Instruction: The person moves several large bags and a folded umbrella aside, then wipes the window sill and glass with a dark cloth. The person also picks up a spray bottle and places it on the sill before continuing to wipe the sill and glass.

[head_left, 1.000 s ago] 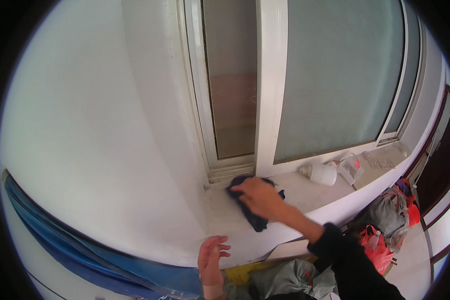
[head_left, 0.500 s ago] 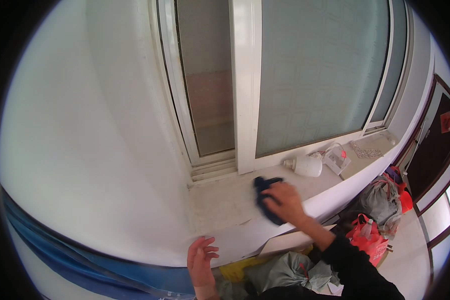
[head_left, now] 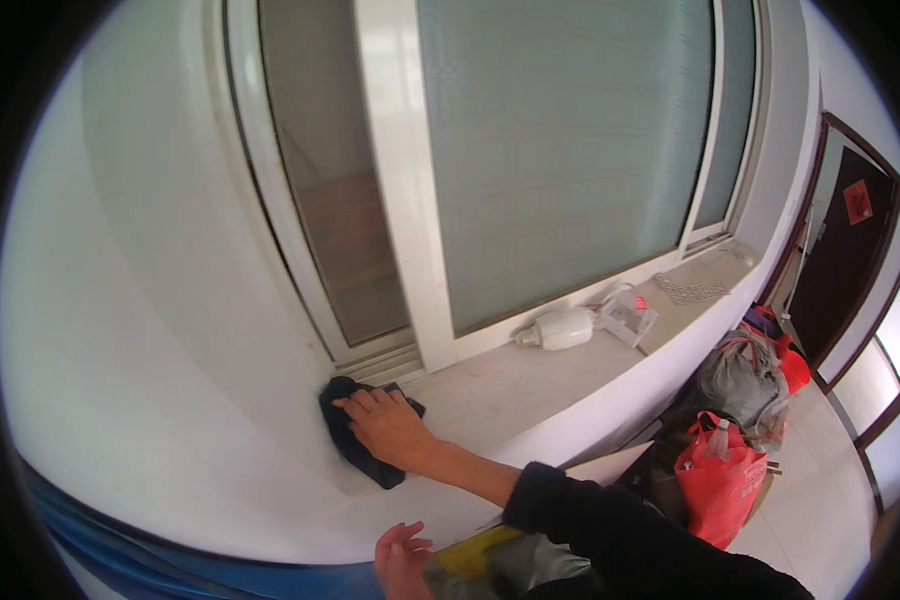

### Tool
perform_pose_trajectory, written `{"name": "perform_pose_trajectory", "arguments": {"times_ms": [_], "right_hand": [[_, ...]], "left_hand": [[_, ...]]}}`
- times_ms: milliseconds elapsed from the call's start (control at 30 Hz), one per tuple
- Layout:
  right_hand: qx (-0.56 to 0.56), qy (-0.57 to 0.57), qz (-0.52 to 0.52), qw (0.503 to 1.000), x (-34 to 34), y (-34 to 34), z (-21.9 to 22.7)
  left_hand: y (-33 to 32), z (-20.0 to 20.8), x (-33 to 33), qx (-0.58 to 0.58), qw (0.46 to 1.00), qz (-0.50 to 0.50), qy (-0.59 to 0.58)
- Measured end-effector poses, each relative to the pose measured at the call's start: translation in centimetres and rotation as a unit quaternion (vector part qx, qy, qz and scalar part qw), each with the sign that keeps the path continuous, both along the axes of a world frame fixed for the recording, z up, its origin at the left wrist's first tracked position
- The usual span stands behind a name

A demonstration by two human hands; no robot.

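Observation:
A dark navy cloth lies bunched in the left corner of the white windowsill, close against the side wall. My right hand presses on it from above, fingers laid over the fabric, and the palm hides part of it. Low in the picture, in front of the wall below the sill, my left hand hangs with loosely bent fingers apart and nothing in them. Behind the cloth runs the white track of the sliding window.
Farther right on the sill are a white light bulb, a clear plastic box and a patterned mat. Below stand a red bag and a grey sack. Blue fabric hangs at lower left.
My right hand has carried the cloth left along the sill into the corner. My left hand sits slightly lower in the picture. The view has turned right.

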State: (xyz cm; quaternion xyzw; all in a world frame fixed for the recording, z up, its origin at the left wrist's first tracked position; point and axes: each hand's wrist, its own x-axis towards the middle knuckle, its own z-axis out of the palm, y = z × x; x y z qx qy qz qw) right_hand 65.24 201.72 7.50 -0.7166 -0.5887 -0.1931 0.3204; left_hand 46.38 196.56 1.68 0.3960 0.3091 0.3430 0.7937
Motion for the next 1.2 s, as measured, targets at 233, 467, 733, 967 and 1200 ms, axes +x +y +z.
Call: {"name": "perform_pose_trajectory", "arguments": {"times_ms": [233, 467, 733, 967, 1200], "right_hand": [[-0.047, -0.013, -0.117, 0.992, 4.0, -7.3, 0.5], [0.091, 0.036, -0.065, 0.993, 5.4, -10.0, -1.3], [-0.038, 0.086, -0.045, 0.995, 4.3, -10.3, 0.6], [-0.012, 0.033, -0.04, 0.999, 4.3, -9.5, 1.2], [0.107, 0.202, 0.184, 0.956, 2.8, -3.0, 3.7]], "left_hand": [[-0.4, 8.3, 5.6, 0.278, 0.949, -0.116, -0.096], [-2.9, 12.2, 25.8, 0.708, 0.679, -0.146, -0.132], [-5.4, 8.3, 33.7, 0.85, 0.497, -0.129, 0.12], [-3.9, 11.9, 29.7, 0.779, 0.599, -0.153, 0.106], [0.0, 16.9, 9.3, 0.543, 0.828, -0.093, -0.103]]}}
